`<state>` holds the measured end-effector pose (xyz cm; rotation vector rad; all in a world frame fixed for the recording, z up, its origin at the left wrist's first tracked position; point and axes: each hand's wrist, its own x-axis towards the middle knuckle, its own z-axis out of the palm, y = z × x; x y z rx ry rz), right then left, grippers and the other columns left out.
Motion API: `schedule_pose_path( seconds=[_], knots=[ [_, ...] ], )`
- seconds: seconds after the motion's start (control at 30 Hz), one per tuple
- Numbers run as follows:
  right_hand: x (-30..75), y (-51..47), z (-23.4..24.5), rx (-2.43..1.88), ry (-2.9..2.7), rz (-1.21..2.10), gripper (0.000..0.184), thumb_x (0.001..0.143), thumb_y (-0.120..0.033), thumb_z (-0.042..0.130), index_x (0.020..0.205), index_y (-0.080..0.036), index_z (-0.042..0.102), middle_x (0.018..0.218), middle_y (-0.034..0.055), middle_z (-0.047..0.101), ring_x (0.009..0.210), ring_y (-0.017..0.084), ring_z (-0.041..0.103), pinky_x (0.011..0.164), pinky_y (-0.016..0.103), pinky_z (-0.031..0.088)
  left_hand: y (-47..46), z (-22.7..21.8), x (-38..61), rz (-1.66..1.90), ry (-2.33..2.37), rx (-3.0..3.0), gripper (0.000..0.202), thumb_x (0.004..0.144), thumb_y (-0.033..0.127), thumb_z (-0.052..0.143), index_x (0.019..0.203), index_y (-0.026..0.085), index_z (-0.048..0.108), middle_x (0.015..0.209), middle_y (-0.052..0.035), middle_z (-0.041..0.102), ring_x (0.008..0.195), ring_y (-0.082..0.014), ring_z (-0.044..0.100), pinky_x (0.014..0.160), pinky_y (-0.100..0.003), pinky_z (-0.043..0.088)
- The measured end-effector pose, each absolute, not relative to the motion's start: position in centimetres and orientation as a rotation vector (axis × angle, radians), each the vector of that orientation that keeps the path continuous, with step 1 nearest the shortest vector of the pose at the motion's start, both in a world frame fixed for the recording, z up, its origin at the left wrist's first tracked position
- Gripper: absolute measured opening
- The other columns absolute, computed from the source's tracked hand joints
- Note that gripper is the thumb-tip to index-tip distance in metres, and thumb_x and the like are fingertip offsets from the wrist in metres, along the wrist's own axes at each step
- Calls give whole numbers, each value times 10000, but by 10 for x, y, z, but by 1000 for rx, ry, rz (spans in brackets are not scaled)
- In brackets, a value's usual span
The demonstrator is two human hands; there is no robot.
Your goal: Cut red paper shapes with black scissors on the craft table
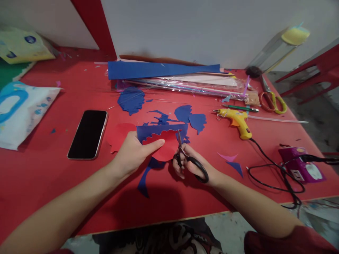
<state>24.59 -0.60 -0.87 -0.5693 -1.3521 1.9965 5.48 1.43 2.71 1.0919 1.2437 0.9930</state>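
My left hand (134, 152) pinches a red paper cut-out (166, 147) that lies against a blue paper sheet (159, 131) with a scalloped edge, just above the red table (53, 176). My right hand (189, 165) grips black-handled scissors (191, 160), fingers through the loops. The blades point up into the papers at their right side. A blue strip (144, 180) hangs down below the papers.
A black phone (88, 134) lies left of my hands. Blue paper scraps (131, 100) are scattered behind. A yellow glue gun (237, 121) with a black cord, a purple power strip (302, 168), yellow scissors (272, 100), long blue card (161, 69) and wrapped paper rolls (185, 84) lie further back and right.
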Motion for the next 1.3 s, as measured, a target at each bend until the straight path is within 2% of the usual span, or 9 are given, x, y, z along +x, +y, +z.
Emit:
schedule_pose_path(
  seconds=[0.53, 0.9, 1.3],
  knots=[
    [245, -8, -8, -596, -1250, 2060, 401, 809, -541, 560, 954, -208, 390, 637, -73, 444, 455, 52, 403, 466, 222, 374, 15, 28, 55, 997, 1271, 1091, 222, 649, 311, 747, 792, 148, 696, 886, -55, 731, 832, -229, 666, 772, -313, 513],
    [243, -9, -5, -657, -1255, 2031, 386, 799, -515, 591, 913, -217, 375, 623, -80, 466, 423, 44, 407, 435, 203, 357, 14, 23, 56, 1046, 1198, 1015, 213, 661, 272, 748, 821, 143, 694, 890, -47, 722, 811, -190, 654, 801, -305, 503],
    [245, -8, -5, -692, -1400, 1963, 423, 799, -602, 521, 844, -232, 320, 656, -47, 494, 520, 88, 479, 527, 254, 405, 9, 27, 62, 1035, 1112, 847, 232, 637, 226, 767, 839, 141, 689, 863, -45, 732, 784, -187, 667, 782, -303, 517]
  ],
)
